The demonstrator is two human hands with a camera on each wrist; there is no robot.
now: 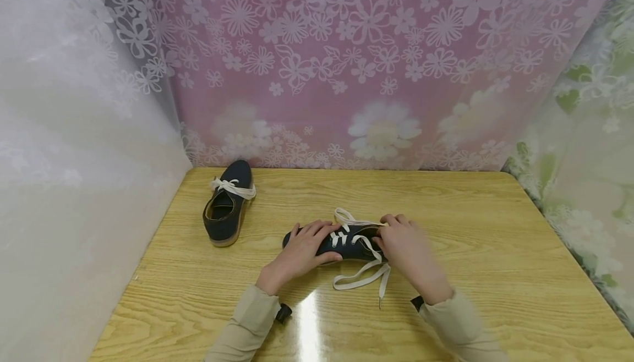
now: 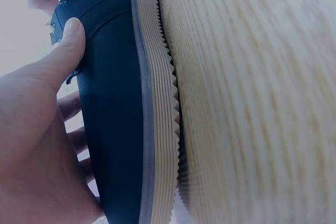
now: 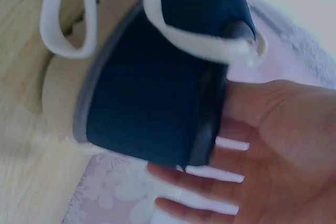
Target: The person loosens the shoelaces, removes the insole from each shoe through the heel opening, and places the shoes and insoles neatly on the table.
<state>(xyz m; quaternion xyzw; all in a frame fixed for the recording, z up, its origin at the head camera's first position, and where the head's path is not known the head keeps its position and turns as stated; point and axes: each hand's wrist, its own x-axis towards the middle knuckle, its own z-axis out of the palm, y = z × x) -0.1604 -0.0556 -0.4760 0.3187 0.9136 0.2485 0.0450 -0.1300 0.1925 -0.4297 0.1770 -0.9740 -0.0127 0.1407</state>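
Observation:
A navy canvas shoe [image 1: 349,250] lies sole down on the table with its toe to the left. My left hand [image 1: 303,251] holds the front part, thumb along the near side and the other fingers over the far side. At the heel, my right hand [image 1: 407,249] grips the collar; its thumb dips inside the opening while the fingers reach round the back [image 3: 149,111]. White laces hang untied, one long end [image 1: 358,285] looping over the near side onto the wood and another loop [image 1: 340,216] on the far side. A ridged tan sole [image 2: 164,103] shows in the left wrist view.
A matching navy shoe [image 1: 223,231] with its white lace tied in a bow stands at the back left, toe toward the wall. The wooden table [image 1: 495,230] is bordered by floral cloth [image 1: 307,120] at the back and both sides.

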